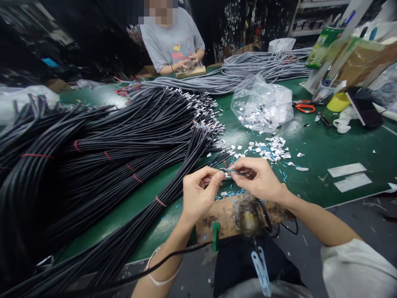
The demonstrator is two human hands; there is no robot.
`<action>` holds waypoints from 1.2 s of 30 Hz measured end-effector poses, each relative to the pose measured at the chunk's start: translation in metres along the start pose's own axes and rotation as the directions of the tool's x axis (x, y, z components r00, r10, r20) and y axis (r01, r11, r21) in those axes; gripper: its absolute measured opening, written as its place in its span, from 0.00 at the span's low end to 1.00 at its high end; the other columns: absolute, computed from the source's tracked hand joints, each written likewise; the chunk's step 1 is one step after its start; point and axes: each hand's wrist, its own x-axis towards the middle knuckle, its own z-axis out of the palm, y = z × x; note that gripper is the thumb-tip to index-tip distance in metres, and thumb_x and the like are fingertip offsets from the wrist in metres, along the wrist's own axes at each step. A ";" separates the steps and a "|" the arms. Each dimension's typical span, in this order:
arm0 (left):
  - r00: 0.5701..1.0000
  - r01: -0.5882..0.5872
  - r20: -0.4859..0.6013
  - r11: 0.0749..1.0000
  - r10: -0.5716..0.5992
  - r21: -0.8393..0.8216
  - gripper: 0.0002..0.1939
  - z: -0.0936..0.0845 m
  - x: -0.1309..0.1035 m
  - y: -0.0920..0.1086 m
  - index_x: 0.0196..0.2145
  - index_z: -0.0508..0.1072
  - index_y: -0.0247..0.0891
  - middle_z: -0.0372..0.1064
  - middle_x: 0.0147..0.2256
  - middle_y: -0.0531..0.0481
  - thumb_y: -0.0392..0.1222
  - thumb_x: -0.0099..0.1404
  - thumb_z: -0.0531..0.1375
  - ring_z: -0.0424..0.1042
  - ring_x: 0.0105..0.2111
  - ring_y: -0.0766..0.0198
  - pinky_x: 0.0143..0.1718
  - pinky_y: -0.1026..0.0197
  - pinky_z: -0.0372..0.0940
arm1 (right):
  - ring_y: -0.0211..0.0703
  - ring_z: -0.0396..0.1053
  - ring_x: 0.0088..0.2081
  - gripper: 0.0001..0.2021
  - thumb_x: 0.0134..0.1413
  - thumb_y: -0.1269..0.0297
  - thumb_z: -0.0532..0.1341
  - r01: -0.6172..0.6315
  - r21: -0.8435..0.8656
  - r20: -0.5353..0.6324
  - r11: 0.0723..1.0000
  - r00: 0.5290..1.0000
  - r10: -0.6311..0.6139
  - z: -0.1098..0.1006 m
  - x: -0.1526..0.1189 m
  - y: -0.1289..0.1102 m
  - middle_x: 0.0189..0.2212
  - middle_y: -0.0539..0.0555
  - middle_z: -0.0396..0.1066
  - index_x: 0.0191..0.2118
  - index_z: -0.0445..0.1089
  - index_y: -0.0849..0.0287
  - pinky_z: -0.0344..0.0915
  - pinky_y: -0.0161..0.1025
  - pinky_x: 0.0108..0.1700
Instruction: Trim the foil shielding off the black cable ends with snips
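Head view: both hands raised just above the bench (pixel 341 145) edge, meeting at centre. Left hand (pixel 198 194) comes up from lower left, forearm steep, wrist bent back, white band on it; thumb & forefinger pressed together in a pinch grip on the end of a black cable (pixel 186 165), right at the stripped coloured wires (pixel 228 169). Right hand (pixel 259 180) comes in from the right w/ forearm angled across the bench edge, palm down, knuckles up; its grip is also pinched shut, thumb & fingers closed on the same wire ends, fingertips nearly touching the left's. The cable end sits between the two hands, above a worn wooden block (pixel 217 219) clamped at the bench edge w/ a green clip (pixel 216 236). That cable runs back left into a big heap of black cable bundles (pixel 93 157) tied w/ red bands. Foil scraps (pixel 269 149) lie just beyond the hands; clear plastic bag (pixel 263 103) of scraps further back, orange scissors (pixel 304 107) near it. Grey cables (pixel 248 70) at far side, where another person (pixel 172 41) works w/ both hands over a board.
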 end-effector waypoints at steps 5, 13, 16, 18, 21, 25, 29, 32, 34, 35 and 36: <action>1.000 0.028 -0.006 0.999 -0.028 -0.041 0.15 0.000 0.000 0.002 0.23 0.71 0.33 0.63 0.16 0.55 0.47 0.59 0.61 0.56 0.13 0.76 0.13 0.71 0.51 | 0.33 0.68 0.28 0.08 0.49 0.73 0.60 0.034 -0.014 -0.080 0.999 0.996 -0.035 -0.005 0.000 -0.006 0.30 0.52 0.74 0.35 0.75 0.61 0.63 0.32 0.29; 0.998 0.057 -0.003 0.997 -0.057 -0.048 0.16 0.001 0.000 0.004 0.22 0.70 0.33 0.62 0.16 0.54 0.49 0.59 0.61 0.56 0.13 0.76 0.12 0.72 0.51 | 0.34 0.68 0.26 0.07 0.50 0.70 0.62 0.092 -0.070 -0.082 0.993 0.992 -0.098 -0.006 -0.001 -0.006 0.30 0.52 0.76 0.36 0.76 0.60 0.64 0.33 0.28; 0.998 0.068 0.006 0.996 -0.067 -0.053 0.17 0.001 0.000 0.004 0.23 0.70 0.33 0.62 0.16 0.54 0.49 0.59 0.61 0.56 0.13 0.76 0.12 0.72 0.50 | 0.34 0.69 0.26 0.09 0.48 0.73 0.62 0.123 -0.072 -0.064 0.990 0.990 -0.128 -0.005 0.000 -0.004 0.31 0.53 0.76 0.37 0.76 0.60 0.65 0.33 0.28; 0.997 0.072 0.011 0.996 -0.072 -0.052 0.17 0.001 0.000 0.003 0.23 0.70 0.32 0.62 0.16 0.54 0.49 0.59 0.61 0.56 0.13 0.76 0.12 0.72 0.50 | 0.34 0.69 0.26 0.08 0.49 0.71 0.62 0.136 -0.079 -0.068 0.988 0.988 -0.141 -0.006 0.000 -0.005 0.31 0.53 0.77 0.36 0.76 0.60 0.65 0.33 0.28; 0.997 0.074 0.016 0.996 -0.073 -0.051 0.16 0.000 0.000 0.003 0.23 0.70 0.32 0.62 0.16 0.54 0.49 0.59 0.61 0.56 0.13 0.76 0.12 0.72 0.50 | 0.34 0.69 0.26 0.06 0.51 0.68 0.61 0.140 -0.088 -0.082 0.986 0.986 -0.148 -0.006 0.000 -0.006 0.29 0.53 0.77 0.34 0.76 0.60 0.64 0.33 0.28; 0.997 0.070 0.014 0.995 -0.070 -0.065 0.16 0.000 0.000 0.004 0.23 0.70 0.33 0.62 0.16 0.54 0.49 0.59 0.61 0.56 0.13 0.76 0.12 0.72 0.50 | 0.33 0.68 0.25 0.07 0.48 0.72 0.61 0.133 -0.081 -0.072 0.988 0.988 -0.139 -0.005 0.000 -0.005 0.28 0.52 0.76 0.33 0.76 0.60 0.63 0.33 0.27; 0.998 0.058 0.024 0.996 -0.057 -0.073 0.16 0.001 0.001 0.004 0.23 0.70 0.33 0.61 0.16 0.55 0.49 0.59 0.61 0.55 0.13 0.76 0.12 0.72 0.50 | 0.32 0.66 0.24 0.07 0.43 0.76 0.62 0.122 -0.081 -0.032 0.989 0.992 -0.125 -0.001 0.000 -0.004 0.24 0.50 0.74 0.30 0.76 0.62 0.62 0.32 0.27; 0.998 0.059 0.022 0.996 -0.057 -0.073 0.17 0.000 0.000 0.003 0.23 0.70 0.33 0.61 0.16 0.55 0.50 0.59 0.61 0.55 0.13 0.76 0.12 0.72 0.49 | 0.33 0.68 0.26 0.08 0.44 0.74 0.62 0.079 -0.078 -0.056 0.994 0.995 -0.083 0.000 0.000 -0.006 0.26 0.51 0.74 0.33 0.76 0.61 0.63 0.32 0.28; 0.998 0.065 0.029 0.996 -0.063 -0.068 0.17 0.001 0.000 0.002 0.23 0.70 0.33 0.60 0.16 0.55 0.50 0.60 0.60 0.55 0.13 0.76 0.12 0.71 0.49 | 0.34 0.68 0.26 0.09 0.46 0.71 0.62 0.079 -0.076 -0.079 0.994 0.993 -0.085 -0.001 0.000 -0.007 0.28 0.52 0.75 0.36 0.76 0.61 0.64 0.33 0.28; 0.997 0.071 0.036 0.995 -0.069 -0.064 0.17 0.001 -0.001 0.002 0.23 0.70 0.33 0.60 0.16 0.55 0.50 0.60 0.60 0.54 0.13 0.76 0.12 0.71 0.49 | 0.34 0.69 0.26 0.09 0.47 0.71 0.62 0.099 -0.083 -0.079 0.992 0.991 -0.105 -0.001 0.000 -0.006 0.29 0.52 0.75 0.37 0.76 0.61 0.64 0.33 0.28; 0.996 0.078 0.045 0.995 -0.076 -0.062 0.17 0.001 -0.001 0.001 0.23 0.70 0.33 0.60 0.16 0.56 0.50 0.60 0.60 0.54 0.13 0.76 0.12 0.71 0.49 | 0.34 0.69 0.27 0.09 0.48 0.71 0.62 0.128 -0.098 -0.070 0.987 0.988 -0.135 -0.001 -0.001 -0.006 0.29 0.53 0.76 0.37 0.76 0.61 0.65 0.33 0.28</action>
